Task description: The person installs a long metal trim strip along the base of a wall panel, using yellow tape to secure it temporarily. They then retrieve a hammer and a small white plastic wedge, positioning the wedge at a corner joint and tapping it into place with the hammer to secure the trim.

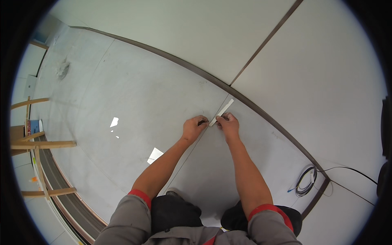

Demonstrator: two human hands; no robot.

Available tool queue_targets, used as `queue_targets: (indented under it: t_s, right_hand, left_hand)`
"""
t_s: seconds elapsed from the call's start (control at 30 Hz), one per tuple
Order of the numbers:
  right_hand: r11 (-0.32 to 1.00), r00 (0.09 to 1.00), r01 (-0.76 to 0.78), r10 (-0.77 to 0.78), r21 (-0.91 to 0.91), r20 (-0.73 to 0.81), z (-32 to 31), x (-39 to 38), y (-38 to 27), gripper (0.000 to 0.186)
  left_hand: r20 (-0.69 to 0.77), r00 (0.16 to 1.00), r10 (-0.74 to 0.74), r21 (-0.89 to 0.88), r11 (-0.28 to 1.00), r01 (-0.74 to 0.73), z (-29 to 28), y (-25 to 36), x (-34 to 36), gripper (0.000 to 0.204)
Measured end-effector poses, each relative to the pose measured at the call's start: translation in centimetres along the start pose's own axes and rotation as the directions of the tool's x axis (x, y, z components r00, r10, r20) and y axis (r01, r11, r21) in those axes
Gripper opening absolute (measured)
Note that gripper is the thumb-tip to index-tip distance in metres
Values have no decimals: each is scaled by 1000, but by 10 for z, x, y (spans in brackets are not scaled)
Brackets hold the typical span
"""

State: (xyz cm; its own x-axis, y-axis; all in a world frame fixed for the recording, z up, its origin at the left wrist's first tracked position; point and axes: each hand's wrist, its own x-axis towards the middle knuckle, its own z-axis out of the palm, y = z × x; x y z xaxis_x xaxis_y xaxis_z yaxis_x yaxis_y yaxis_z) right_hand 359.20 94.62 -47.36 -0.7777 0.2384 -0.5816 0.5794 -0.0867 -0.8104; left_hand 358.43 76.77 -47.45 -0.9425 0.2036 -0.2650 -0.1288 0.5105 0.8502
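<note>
A narrow, flat whitish strip (227, 107) lies slantwise over the pale grey floor, close to a thin floor seam; its material is not clear. My right hand (229, 125) pinches its near part between thumb and fingers. Just left of the strip's near end is my left hand (194, 129), its fingertips drawn together. Whatever those fingers hold, if anything, is too small to make out. Past the strip's far end runs the dark baseboard (188, 65) at the foot of the white wall panels.
To the right, a coil of black cable (300, 188) with a blue end lies by the wall corner. Wooden bars (49, 144) jut in at the far left beside a dark channel (67, 192). Bright white patches (155, 155) show on the floor. My knees are bent below.
</note>
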Motion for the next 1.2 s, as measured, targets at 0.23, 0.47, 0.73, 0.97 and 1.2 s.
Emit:
queue_targets:
  t_s: [0.23,0.47,0.73,0.97,1.2]
  right_hand:
    - [1000,1000,-6,5,-17,-21,7,6,-6,20]
    - [999,998,4,-7,-42,-64,10,9,-13,18]
    - [1000,996,-14,17,28,-84,11,16,-13,17]
    - [999,997,12,-8,47,-75,6,18,-18,15]
    - [999,997,-5,8,33,-82,8,14,-17,18]
  left_hand:
    - [-23,1000,16,-5,1000,-16,1,0,-7,19]
    - [-36,999,36,-17,999,-37,2,-4,-12,19]
    - [-24,1000,17,-17,1000,-18,1,-2,-13,18]
    - [-66,998,-6,-11,1000,6,2,4,-12,16]
    - [-110,994,-3,-54,999,-3,8,6,-7,15]
